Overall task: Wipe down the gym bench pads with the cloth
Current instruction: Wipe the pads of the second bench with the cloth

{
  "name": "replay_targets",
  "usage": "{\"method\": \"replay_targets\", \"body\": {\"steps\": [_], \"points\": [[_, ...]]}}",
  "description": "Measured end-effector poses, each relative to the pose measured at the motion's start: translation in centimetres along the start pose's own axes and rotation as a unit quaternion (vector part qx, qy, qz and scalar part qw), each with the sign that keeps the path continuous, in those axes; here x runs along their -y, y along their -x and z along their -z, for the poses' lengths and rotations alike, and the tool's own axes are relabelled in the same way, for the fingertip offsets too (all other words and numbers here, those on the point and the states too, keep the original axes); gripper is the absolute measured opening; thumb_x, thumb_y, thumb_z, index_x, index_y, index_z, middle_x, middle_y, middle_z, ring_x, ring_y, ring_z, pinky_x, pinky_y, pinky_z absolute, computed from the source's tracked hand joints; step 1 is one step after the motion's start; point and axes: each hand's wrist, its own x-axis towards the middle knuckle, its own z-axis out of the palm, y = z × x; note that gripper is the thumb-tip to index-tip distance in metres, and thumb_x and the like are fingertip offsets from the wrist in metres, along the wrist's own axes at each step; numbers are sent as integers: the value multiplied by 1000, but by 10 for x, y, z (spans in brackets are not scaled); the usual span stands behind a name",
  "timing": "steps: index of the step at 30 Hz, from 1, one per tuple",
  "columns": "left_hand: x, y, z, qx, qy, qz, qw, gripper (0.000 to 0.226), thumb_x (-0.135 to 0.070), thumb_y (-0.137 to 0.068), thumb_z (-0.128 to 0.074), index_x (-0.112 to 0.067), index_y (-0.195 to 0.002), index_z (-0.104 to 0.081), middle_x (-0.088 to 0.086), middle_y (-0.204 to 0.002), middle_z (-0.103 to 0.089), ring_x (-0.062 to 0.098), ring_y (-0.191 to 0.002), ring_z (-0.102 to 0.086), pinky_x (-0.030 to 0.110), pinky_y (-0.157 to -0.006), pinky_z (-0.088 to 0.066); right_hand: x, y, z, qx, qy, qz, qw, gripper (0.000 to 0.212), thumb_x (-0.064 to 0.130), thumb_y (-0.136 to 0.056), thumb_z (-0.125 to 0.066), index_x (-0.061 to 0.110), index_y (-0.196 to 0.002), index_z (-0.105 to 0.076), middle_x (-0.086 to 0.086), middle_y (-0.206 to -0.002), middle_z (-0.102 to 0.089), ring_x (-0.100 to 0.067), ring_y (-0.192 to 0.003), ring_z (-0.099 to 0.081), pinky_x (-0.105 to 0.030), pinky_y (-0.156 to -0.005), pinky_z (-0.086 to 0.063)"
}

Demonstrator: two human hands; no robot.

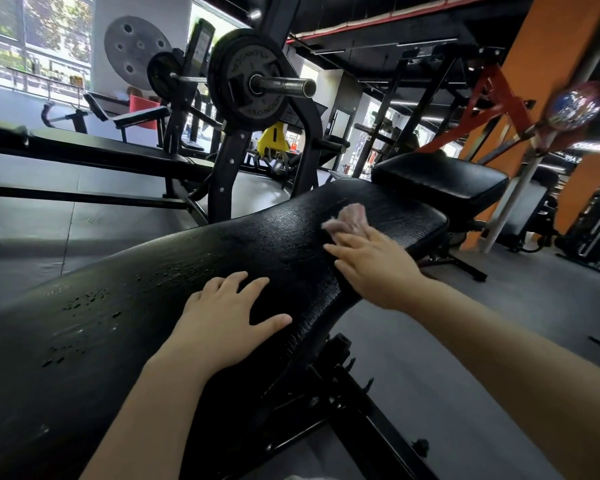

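- My left hand lies flat on the long black back pad, fingers spread and straight, palm down near the near edge, holding nothing.
- My right hand reaches further along the same pad, fingers stretched out and pressing the cloth onto the surface.
- The cloth is pale pinkish-white and blurred; it pokes out beyond my fingertips, near the far end of the back pad.
- Droplets are scattered across the near left part of the pad, well apart from the cloth.
- Around my right hand the pad shows a fine crackled texture.
- The seat pad sits just beyond the end of the back pad, with neither hand on it.
- Behind the bench, a rack carries a barbell loaded with a dark weight plate.
- The black bench frame shows under the pad, on grey floor.
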Motion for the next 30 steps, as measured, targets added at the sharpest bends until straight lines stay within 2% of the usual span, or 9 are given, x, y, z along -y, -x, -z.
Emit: {"method": "replay_targets", "body": {"steps": [3,5,10,14,16,19,22,27,30], "points": [[0,-1,-1,-5,-4,1,1000,76,-75,-81,-27,-39,-147,-16,-6,-156,-14,20,-141,-15,39,-114,-21,39,26,-7,-43,-45,146,987,49,38,-93,-29,23,-130,-58,1,-140,-51,-34,-139,-32,-41,-111,-28],[0,-1,-2,-8,-4,-1,1000,76,-74,-82,-28,-38,-147,-17,-5,-156,-15,20,-141,-16,39,-114,-21,43,33,-7,-48,-72,190,978,50,38,-92,-29,21,-129,-59,2,-140,-51,-28,-137,-36,-39,-110,-30],[3,3,-1,2,8,-6,1000,75,-73,-83,-28,-38,-148,-16,-5,-157,-13,18,-143,-13,42,-116,-19,-4,3,6,1,-45,52,998,44,38,-101,-25,35,-144,-34,14,-157,-19,-11,-144,-15,-38,-116,-17],[5,6,4,-6,14,0,1000,74,-72,-83,-31,-36,-147,-21,-6,-155,-18,18,-142,-18,43,-115,-20,23,-4,-3,-8,-47,32,998,44,30,-101,-31,25,-144,-37,8,-154,-28,-20,-143,-20,-33,-113,-20],[10,7,8,-14,21,12,1000,71,-70,-84,-34,-35,-146,-25,-6,-154,-22,18,-140,-23,42,-114,-22,54,7,-8,-15,-70,77,995,43,28,-102,-32,22,-143,-40,7,-153,-32,-22,-142,-23,-34,-113,-24],[21,15,15,-26,25,30,999,60,-60,-89,-40,-33,-142,-34,-7,-149,-33,19,-135,-32,40,-111,-28,95,27,-10,-79,-91,184,976,40,24,-94,-39,16,-126,-61,2,-135,-56,-28,-124,-50,-33,-102,-38],[32,29,25,-12,17,53,998,47,-50,-92,-47,-31,-135,-44,-5,-140,-43,21,-129,-40,40,-105,-35,117,36,-15,-51,-161,213,962,56,39,-88,-27,18,-129,-59,4,-139,-53,-30,-132,-41,-40,-106,-40],[33,50,33,2,-10,70,997,37,-48,-89,-54,-34,-123,-51,-5,-128,-48,20,-121,-46,36,-96,-38,107,38,-3,-32,-394,138,908,41,32,-90,-60,26,-131,-57,13,-145,-43,-3,-135,-34,-26,-112,-28],[26,53,32,-15,4,61,998,30,-48,-87,-57,-34,-113,-56,-6,-120,-50,19,-117,-49,35,-96,-40,96,42,-3,-91,-341,66,933,44,31,-81,-72,28,-123,-60,11,-127,-52,-8,-118,-45,-25,-100,-36]]}}
